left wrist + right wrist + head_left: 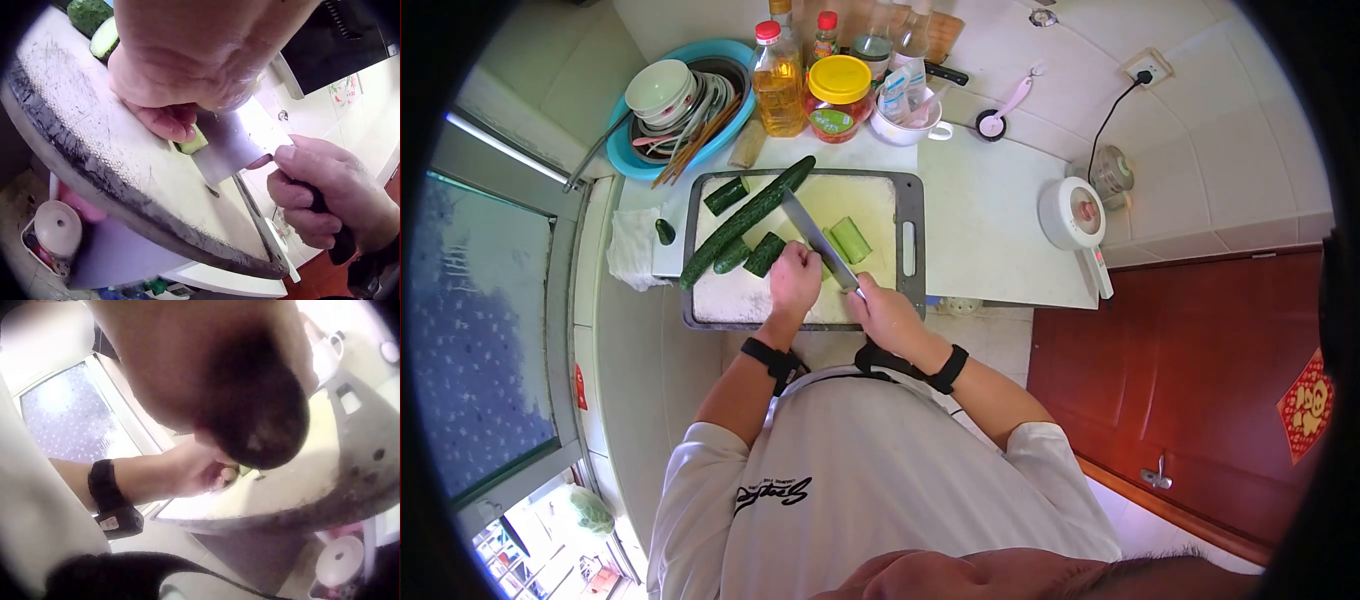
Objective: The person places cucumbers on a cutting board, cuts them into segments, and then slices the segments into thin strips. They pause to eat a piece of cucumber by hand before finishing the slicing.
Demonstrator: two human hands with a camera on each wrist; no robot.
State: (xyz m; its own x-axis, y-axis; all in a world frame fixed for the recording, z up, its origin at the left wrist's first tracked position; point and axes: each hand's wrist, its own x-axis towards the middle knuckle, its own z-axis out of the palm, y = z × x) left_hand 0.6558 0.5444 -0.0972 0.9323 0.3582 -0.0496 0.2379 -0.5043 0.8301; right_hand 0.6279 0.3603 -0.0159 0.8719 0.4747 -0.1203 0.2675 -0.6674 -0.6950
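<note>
The right hand [888, 312] grips the dark handle of a wide-bladed knife [812, 232], seen also as the blade [232, 140] in the left wrist view. Beside the blade, the left hand [796, 280] has its fingers curled on a piece of cucumber [192, 142], mostly hidden under them. On the cutting board [865, 195] lie a long whole cucumber [745, 222], dark green chunks [767, 254] left of the left hand, another chunk [726, 196] at the upper left, and pale cut pieces [850, 240] right of the blade.
Behind the board stand a blue basin [618, 150] of bowls, an oil bottle [780, 98], a yellow-lidded jar [838, 105] and a white cup [900, 132]. A white pot [1072, 213] sits at the right. A cucumber end [664, 232] lies by a white cloth [634, 258].
</note>
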